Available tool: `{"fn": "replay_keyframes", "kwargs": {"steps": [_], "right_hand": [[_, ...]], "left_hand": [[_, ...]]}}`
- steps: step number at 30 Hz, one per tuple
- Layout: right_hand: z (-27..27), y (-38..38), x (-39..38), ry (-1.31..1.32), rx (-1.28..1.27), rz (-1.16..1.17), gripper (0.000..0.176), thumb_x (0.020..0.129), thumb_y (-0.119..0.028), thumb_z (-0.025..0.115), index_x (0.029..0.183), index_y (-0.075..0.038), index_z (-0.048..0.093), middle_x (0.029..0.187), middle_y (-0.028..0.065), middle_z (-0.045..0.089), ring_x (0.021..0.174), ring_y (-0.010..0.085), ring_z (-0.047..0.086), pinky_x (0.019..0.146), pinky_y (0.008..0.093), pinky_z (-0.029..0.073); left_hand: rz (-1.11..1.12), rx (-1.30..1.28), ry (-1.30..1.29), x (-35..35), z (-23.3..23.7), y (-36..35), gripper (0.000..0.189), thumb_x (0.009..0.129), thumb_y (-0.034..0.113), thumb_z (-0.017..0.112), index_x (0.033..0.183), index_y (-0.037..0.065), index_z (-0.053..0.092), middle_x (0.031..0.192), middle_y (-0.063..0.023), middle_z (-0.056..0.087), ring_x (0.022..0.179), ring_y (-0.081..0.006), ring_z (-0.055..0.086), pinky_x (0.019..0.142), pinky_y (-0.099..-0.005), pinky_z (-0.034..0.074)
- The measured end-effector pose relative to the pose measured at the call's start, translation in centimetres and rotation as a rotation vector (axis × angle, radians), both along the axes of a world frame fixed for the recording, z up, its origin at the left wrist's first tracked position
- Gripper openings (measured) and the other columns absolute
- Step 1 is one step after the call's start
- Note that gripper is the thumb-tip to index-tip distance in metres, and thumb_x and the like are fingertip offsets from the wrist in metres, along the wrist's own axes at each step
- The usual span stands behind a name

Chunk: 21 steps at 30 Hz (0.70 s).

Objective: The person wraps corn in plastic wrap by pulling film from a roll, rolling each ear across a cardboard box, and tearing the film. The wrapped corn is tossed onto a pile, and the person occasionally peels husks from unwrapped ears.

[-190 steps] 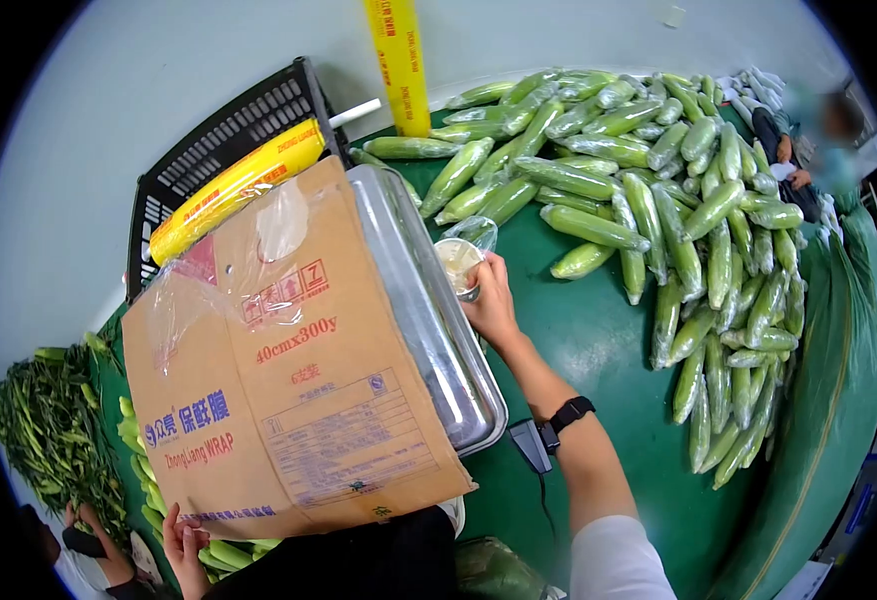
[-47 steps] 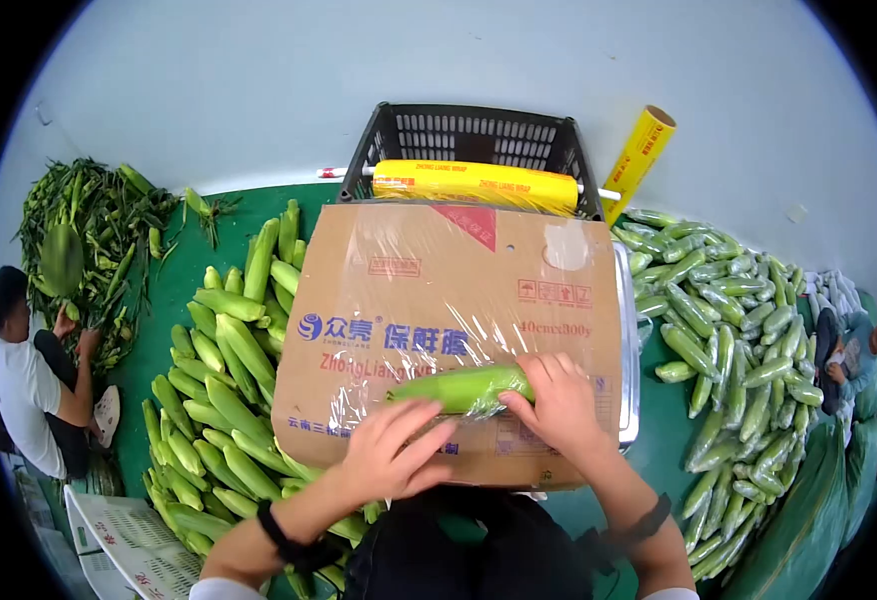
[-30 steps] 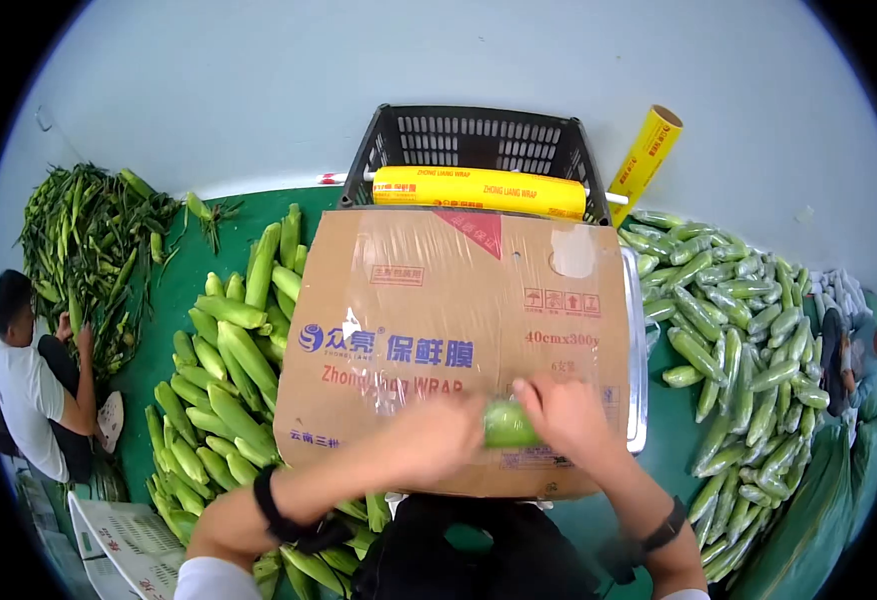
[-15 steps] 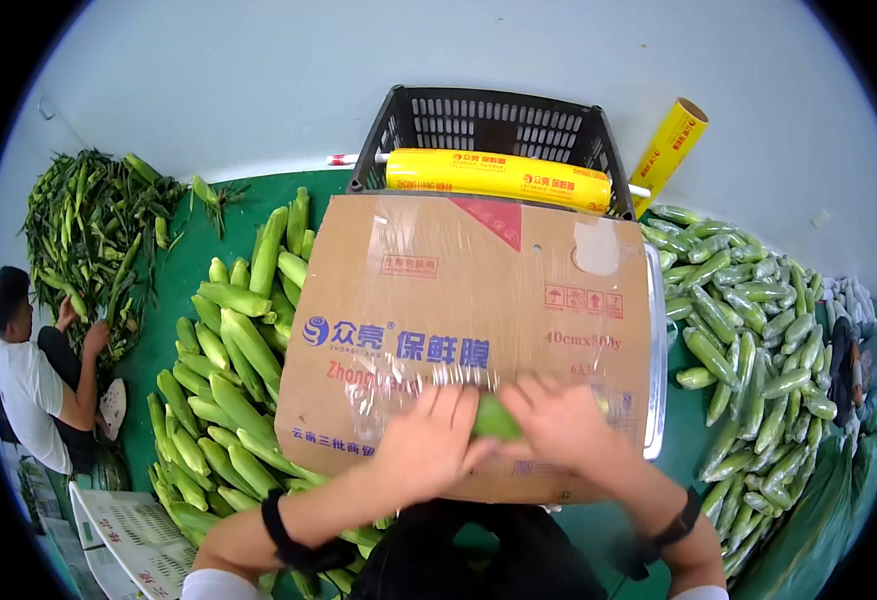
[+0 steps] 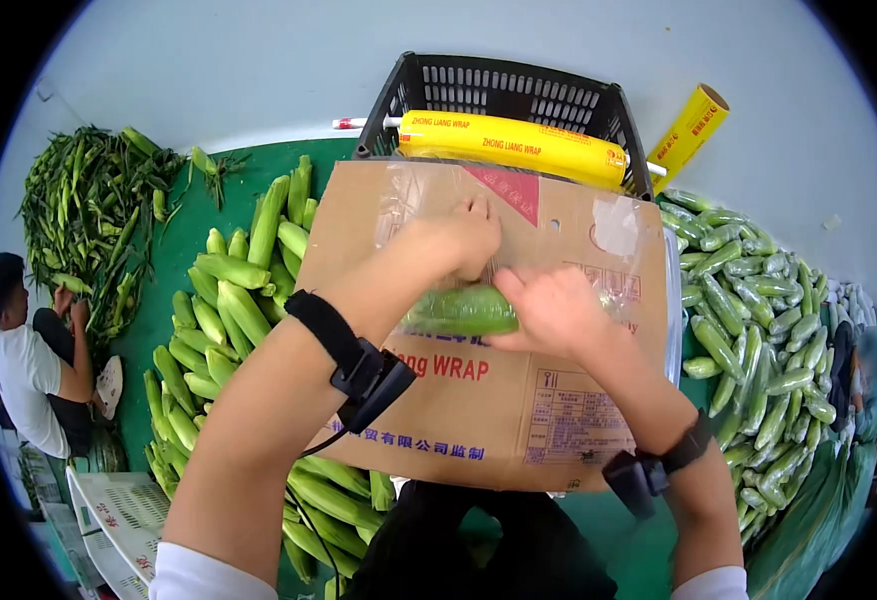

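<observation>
Clearly, in the head view, the right hand [image 5: 559, 308] grips the right end of a green ear of corn [image 5: 464, 310], which lies on a cardboard sheet [image 5: 409, 390] beneath both hands, with clear film around it. The left hand [image 5: 469, 238] is just beyond the ear, its fingers curled in over the cardboard; whether they pinch the film cannot be told. Beyond both hands, a yellow film roll [image 5: 514, 145] lies across the near side of a black crate [image 5: 519, 85]. Unwrapped ears [image 5: 244, 310] are heaped left of the hands, wrapped ears [image 5: 749, 330] to their right. Farther left sits another person [image 5: 34, 370].
</observation>
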State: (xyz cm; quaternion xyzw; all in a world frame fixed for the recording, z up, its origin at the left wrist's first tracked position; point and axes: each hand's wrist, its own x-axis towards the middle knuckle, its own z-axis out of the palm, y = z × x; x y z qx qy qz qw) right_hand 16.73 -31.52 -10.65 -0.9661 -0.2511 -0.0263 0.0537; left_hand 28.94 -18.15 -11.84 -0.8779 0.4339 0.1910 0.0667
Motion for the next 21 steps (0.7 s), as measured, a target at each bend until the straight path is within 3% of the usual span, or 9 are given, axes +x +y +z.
{"fn": "replay_keyframes", "kwargs": {"steps": [4,8,10,11,14,15,17,20,21], "right_hand": [[2.8,0.0,-6.0,0.159,0.003,0.095,0.053,0.067,-0.049,0.072,0.092,-0.006,0.054,0.073,0.0118,0.062,0.067,0.0304,0.063,0.056,0.0411,0.049],[5.3,-1.0,-12.6,0.852,-0.008,0.138,0.056,0.075,-0.054,0.066,0.099,-0.005,0.055,0.079,0.0150,0.064,0.075,0.0336,0.064,0.060,0.0405,0.051],[4.9,-3.1,-15.7,0.932,0.125,0.023,0.063,0.078,-0.059,0.061,0.105,-0.002,0.054,0.080,0.0166,0.065,0.073,0.0333,0.065,0.063,0.0399,0.051],[4.5,-3.9,-17.2,0.969,0.197,-0.037,0.066,0.080,-0.061,0.059,0.108,-0.001,0.053,0.081,0.0174,0.066,0.072,0.0332,0.066,0.065,0.0396,0.051],[2.2,-5.4,-19.6,0.785,0.918,-0.453,0.069,0.084,-0.059,0.056,0.119,-0.001,0.049,0.085,0.0171,0.065,0.071,0.0317,0.066,0.069,0.0398,0.053],[4.4,-4.0,-18.6,1.082,1.263,-0.733,0.067,0.087,-0.054,0.055,0.126,0.000,0.044,0.095,0.0179,0.062,0.069,0.0300,0.064,0.067,0.0394,0.054],[4.3,-2.3,-16.8,1.357,1.593,-0.706,0.069,0.089,-0.055,0.051,0.130,-0.001,0.041,0.093,0.0199,0.061,0.066,0.0289,0.063,0.062,0.0384,0.054],[3.8,-0.7,-12.9,1.685,2.021,-0.274,0.073,0.090,-0.061,0.042,0.133,-0.001,0.038,0.088,0.0232,0.060,0.059,0.0268,0.060,0.051,0.0369,0.052],[2.5,0.4,-12.2,1.842,2.218,-0.011,0.075,0.090,-0.063,0.039,0.133,-0.001,0.038,0.085,0.0235,0.059,0.057,0.0268,0.060,0.049,0.0367,0.051]], "left_hand": [[0.028,-0.044,0.108,-0.3,1.1,0.6,0.098,0.068,0.025,0.079,0.137,-0.016,0.022,0.146,-0.0303,0.023,0.135,-0.0397,0.029,0.108,-0.0373,0.034],[0.041,-0.111,0.160,-0.3,1.1,1.4,0.094,0.071,0.030,0.075,0.141,-0.008,0.025,0.147,-0.0292,0.021,0.135,-0.0389,0.029,0.110,-0.0376,0.031],[0.063,-0.185,0.211,-0.9,2.0,2.1,0.088,0.074,0.033,0.073,0.143,0.000,0.029,0.148,-0.0285,0.021,0.136,-0.0399,0.028,0.111,-0.0386,0.029],[0.090,-0.512,0.121,-2.2,1.2,2.7,0.082,0.076,0.034,0.071,0.142,0.004,0.033,0.148,-0.0274,0.023,0.136,-0.0402,0.027,0.111,-0.0411,0.028],[0.049,-1.116,0.045,-10.1,1.6,3.9,0.065,0.082,0.028,0.064,0.141,0.012,0.041,0.148,-0.0244,0.027,0.136,-0.0410,0.028,0.111,-0.0509,0.024],[-0.047,-1.138,0.061,-12.2,1.6,3.5,0.063,0.082,0.025,0.063,0.140,0.013,0.042,0.148,-0.0234,0.028,0.136,-0.0398,0.029,0.109,-0.0523,0.026],[-0.213,-1.186,0.072,-14.8,1.6,1.8,0.058,0.083,0.019,0.060,0.138,0.014,0.044,0.148,-0.0215,0.028,0.136,-0.0375,0.030,0.107,-0.0550,0.030],[0.517,-1.897,1.038,-13.7,2.5,-0.2,0.055,0.082,0.016,0.057,0.135,0.016,0.044,0.147,-0.0196,0.031,0.136,-0.0350,0.033,0.100,-0.0530,0.041],[0.760,-2.003,1.319,-13.9,5.3,-0.5,0.043,0.086,0.019,0.055,0.127,0.016,0.044,0.121,-0.0141,0.053,0.114,-0.0265,0.053,0.088,-0.0452,0.050]]}}
